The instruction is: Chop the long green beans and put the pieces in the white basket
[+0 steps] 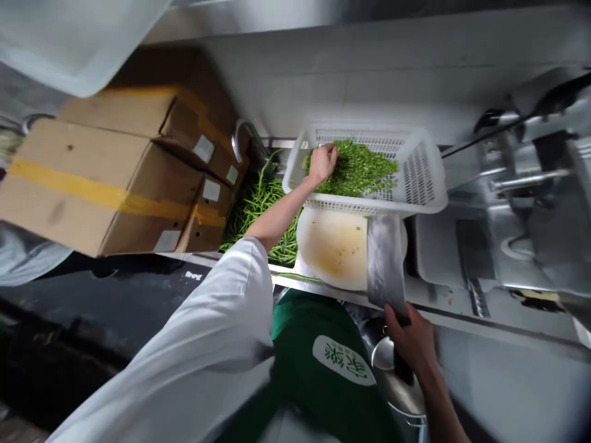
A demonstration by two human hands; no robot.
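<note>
My right hand [410, 338] grips the handle of a wide cleaver [385, 261], whose blade lies across the right part of a round white cutting board [330, 246]. The middle of the board is stained yellowish, with a few green bits on it. Over the left part of a white plastic basket [422, 157], my left hand [323, 163] has its fingers curled down at a heap of chopped green beans [357, 169]. Whatever those fingers hold is hidden. Whole long green beans [258, 200] fill the space left of the board, partly behind my left forearm.
Cardboard boxes [74, 166] with yellow tape are stacked at the left. Another knife [473, 258] lies on a metal surface at the right, near several metal containers and utensils. A metal pot [399, 387] stands below the counter edge by my right hand.
</note>
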